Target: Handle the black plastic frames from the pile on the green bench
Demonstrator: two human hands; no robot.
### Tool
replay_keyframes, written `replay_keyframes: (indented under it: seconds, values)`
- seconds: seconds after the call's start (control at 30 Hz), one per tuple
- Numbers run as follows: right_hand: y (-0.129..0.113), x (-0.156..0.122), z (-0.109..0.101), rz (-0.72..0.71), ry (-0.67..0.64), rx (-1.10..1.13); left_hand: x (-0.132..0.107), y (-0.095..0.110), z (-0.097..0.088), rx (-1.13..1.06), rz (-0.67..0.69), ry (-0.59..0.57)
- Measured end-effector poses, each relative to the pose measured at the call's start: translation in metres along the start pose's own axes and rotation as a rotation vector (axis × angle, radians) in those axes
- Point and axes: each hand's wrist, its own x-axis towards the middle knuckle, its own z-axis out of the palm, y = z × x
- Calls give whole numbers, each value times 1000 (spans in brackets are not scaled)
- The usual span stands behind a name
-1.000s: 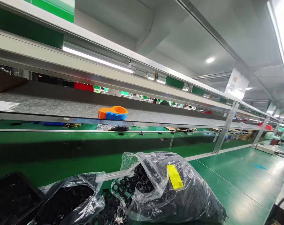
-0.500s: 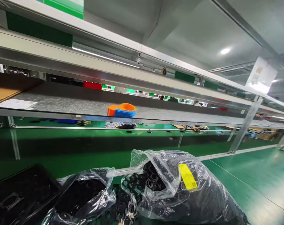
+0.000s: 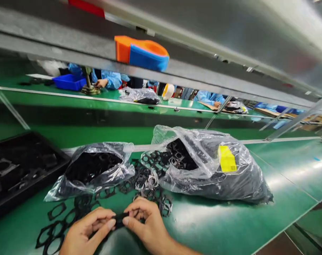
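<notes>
My left hand (image 3: 86,232) and my right hand (image 3: 147,223) meet low in the head view, over the green table (image 3: 209,226). Both pinch one small black plastic part (image 3: 120,219) between thumb and fingers. Loose black frame-shaped parts (image 3: 70,216) lie scattered on the table just beyond and to the left of my hands. Behind them lie two clear plastic bags of black parts: a smaller bag (image 3: 93,170) on the left and a larger bag (image 3: 211,166) with a yellow label (image 3: 227,159) on the right.
A black tray (image 3: 14,170) holding parts sits at the left. An orange and blue tape dispenser (image 3: 141,53) rests on the shelf above. Across the line, people in blue sleeves (image 3: 110,78) work near a blue bin (image 3: 69,82) and another bag (image 3: 139,95).
The view has tipped down from the shelf to the table. My two hands have come into sight, pinching a black part; before, no hands showed.
</notes>
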Motion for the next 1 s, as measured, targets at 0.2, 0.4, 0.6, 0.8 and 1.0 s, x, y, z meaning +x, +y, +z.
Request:
replay_keyframes:
  seconds: [0.2, 0.4, 0.6, 0.8, 1.0]
  values:
    - [-17, 4, 5, 160, -24, 205, 3, 12, -4, -37, -103, 4]
    - [-21, 3, 6, 171, -39, 176, 2, 23, -5, 29, -102, 19]
    - [-21, 1, 5, 158, -33, 172, 0, 23, -8, 116, -69, 23]
    - [-22, -1, 4, 117, -86, 108, -1, 21, -9, 236, 43, 8]
    - [-25, 2, 3, 97, -36, 84, -2, 19, -8, 219, 51, 9]
